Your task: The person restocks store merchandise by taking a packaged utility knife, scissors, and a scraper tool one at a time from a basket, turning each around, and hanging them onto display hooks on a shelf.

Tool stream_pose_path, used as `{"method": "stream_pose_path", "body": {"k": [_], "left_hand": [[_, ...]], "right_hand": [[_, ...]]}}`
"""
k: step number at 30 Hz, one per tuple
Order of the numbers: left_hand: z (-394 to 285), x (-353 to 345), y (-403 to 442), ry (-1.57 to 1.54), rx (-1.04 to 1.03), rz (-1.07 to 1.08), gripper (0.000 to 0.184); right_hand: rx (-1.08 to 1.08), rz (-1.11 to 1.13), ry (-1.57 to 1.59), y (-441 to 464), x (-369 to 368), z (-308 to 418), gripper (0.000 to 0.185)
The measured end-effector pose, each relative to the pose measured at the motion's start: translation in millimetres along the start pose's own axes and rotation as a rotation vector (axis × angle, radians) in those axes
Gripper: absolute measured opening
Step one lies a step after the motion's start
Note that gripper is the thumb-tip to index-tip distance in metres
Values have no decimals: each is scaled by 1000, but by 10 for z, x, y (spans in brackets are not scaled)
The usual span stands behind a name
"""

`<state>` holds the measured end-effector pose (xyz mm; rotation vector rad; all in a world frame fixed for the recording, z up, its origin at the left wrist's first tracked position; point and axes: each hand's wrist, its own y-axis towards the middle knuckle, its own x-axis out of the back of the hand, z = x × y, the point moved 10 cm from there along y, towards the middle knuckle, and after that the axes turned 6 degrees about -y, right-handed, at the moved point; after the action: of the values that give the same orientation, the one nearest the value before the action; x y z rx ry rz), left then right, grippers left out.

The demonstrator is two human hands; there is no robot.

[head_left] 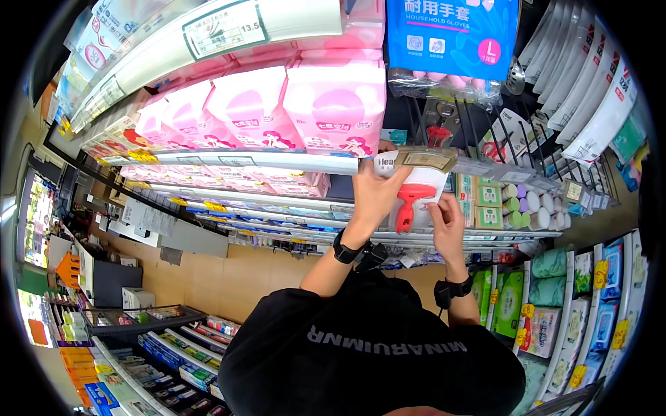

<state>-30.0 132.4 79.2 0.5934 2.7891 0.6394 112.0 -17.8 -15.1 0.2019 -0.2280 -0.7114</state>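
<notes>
Both my hands are at a hanging white card pack (437,179) that carries a red plastic tool with a wide head and a short handle (408,208); its exact kind I cannot make out. My left hand (377,191) grips the pack's left side, with the thumb in front and some fingers hidden behind. My right hand (448,218) pinches the lower right edge of the pack. A brownish tag holder (424,159) covers part of the pack's top. Other carded goods with red parts (437,135) hang behind on metal hooks.
Pink packs (334,104) line the shelf at left. A blue household gloves pack (451,38) hangs above. White carded goods (596,90) hang at upper right. Small boxes (489,204) and rolls (538,204) sit right of my hands. Another stocked shelf (569,305) stands at lower right.
</notes>
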Motion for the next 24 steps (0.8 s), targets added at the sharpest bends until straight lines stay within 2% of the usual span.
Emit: {"method": "stream_pose_path", "body": {"k": [2, 4, 8, 13, 24], "left_hand": [[6, -8, 19, 9, 12, 6, 30], [-48, -20, 16, 61, -62, 24, 29], [-13, -26, 13, 54, -24, 65, 30], [-121, -20, -5, 7, -147, 93, 32], [-218, -123, 112, -23, -107, 187, 32]], "right_hand": [[-6, -2, -6, 25, 11, 2, 13], [-15, 2, -11, 31, 12, -16, 13], [-11, -15, -18, 48, 7, -97, 12], [-25, -11, -33, 14, 17, -126, 12], [18, -26, 5, 91, 23, 36, 14]]}}
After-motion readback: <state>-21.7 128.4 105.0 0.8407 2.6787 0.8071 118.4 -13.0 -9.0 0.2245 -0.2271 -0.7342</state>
